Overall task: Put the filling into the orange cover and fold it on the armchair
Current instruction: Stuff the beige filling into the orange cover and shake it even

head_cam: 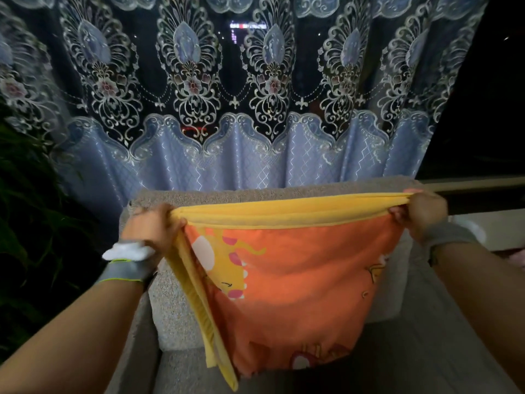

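The orange cover (298, 285), printed with yellow cartoon animals, hangs stretched between my two hands above the grey armchair (176, 317). A yellow layer, likely the filling (284, 213), shows along its top edge and down its left side. My left hand (150, 226) grips the top left corner. At the top right corner, my right hand (420, 211) pinches the fabric. The top edge is pulled taut and level in front of the chair's backrest. The lower hem dangles just above the seat.
A blue embroidered lace curtain (241, 109) hangs close behind the armchair. Dark plant leaves (31, 209) fill the left side. A ledge with something white (468, 226) lies to the right. Both wrists wear grey bands.
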A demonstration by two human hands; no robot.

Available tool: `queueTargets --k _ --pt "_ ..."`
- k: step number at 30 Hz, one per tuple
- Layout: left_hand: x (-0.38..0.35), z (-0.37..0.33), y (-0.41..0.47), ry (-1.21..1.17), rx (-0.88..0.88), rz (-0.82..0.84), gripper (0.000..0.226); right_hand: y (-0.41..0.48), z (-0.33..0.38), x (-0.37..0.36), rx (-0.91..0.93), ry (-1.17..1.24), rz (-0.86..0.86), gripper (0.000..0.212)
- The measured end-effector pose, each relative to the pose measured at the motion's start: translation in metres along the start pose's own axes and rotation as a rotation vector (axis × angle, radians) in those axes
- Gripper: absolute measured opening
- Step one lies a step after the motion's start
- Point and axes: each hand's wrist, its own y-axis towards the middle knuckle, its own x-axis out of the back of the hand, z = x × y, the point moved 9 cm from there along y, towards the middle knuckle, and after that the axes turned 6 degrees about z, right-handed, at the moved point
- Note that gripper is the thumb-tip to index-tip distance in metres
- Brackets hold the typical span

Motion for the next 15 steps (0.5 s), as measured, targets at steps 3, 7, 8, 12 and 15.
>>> queueTargets --k 3,7,8,12,15 --pt "-0.006 -0.015 0.021 0.251 -0.112 0.039 0.035 0.006 -0.011 -0.001 -0.020 0.094 -0.082 0.028" --pt "0.005 -0.029 0.045 0.187 -0.078 -0.134 0.032 0.006 0.013 -0.006 0.200 -0.020 -0.277 0.031" --pt "0.006 -0.033 0.055 0.144 -0.057 -0.162 0.030 0.009 0.027 -0.007 0.290 -0.114 -0.336 0.035" --pt "0.003 -0.054 0.094 0.097 0.008 -0.209 0.028 0.054 0.043 -0.034 0.334 -0.361 -0.340 0.044" --pt "-0.011 -0.063 0.126 0.113 0.069 -0.167 0.028 0.084 0.050 -0.074 0.422 -0.422 -0.213 0.039"
